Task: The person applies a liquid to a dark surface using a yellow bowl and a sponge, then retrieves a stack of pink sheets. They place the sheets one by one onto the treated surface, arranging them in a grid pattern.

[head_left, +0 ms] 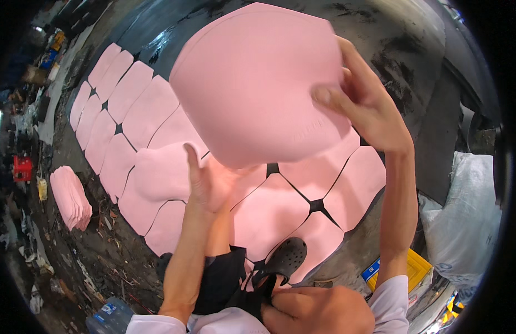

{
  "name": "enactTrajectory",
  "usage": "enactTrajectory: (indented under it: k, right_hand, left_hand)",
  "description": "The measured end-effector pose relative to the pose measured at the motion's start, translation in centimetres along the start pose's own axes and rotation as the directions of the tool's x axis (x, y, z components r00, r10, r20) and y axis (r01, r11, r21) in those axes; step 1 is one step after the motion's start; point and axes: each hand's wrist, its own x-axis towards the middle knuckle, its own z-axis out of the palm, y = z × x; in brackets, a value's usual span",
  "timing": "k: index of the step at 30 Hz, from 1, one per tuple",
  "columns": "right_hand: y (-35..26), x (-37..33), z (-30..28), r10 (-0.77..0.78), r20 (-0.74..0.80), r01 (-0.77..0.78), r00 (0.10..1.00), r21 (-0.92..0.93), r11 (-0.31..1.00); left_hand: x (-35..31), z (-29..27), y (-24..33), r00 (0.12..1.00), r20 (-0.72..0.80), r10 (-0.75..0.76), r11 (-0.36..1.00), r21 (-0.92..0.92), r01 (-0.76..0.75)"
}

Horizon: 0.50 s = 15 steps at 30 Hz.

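Observation:
My right hand (366, 103) pinches the right edge of a pink rounded foam-like piece (258, 83), thumb on its face and fingers behind. The piece is held up in front of me, with faint marks near its lower right. Just below its lower edge, my left hand (213, 181) is turned palm up, thumb apart and fingers stretched out toward the right. The fingertips are partly hard to make out there. Under both hands, similar pink pieces (274, 209) lie flat in close rows, with small dark gaps between their corners. One loose pink piece (160, 172) overlaps them beside my left wrist.
A stack of pink pieces (70, 197) sits on the littered ground at left. My foot in a black clog (288, 259) rests on the rows. At right are a white sack (463, 217) and a yellow-and-blue package (411, 270). A clear plastic bottle (110, 317) lies at lower left.

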Motion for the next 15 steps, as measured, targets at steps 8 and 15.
enactTrajectory:
  k: [8,15]
  right_hand:
    - [19.3,2.0,-6.9,0.075,-0.057,-0.094,0.996,-0.612,0.785]
    - [23.8,5.0,-6.0,0.213,-0.041,-0.194,0.976,-0.601,0.775]
  left_hand:
    - [5.8,-2.1,-9.6,0.792,-0.488,0.368,0.802,0.598,-0.004]
    - [6.1,-3.1,-12.5,0.670,-0.593,0.446,0.782,0.622,0.030]
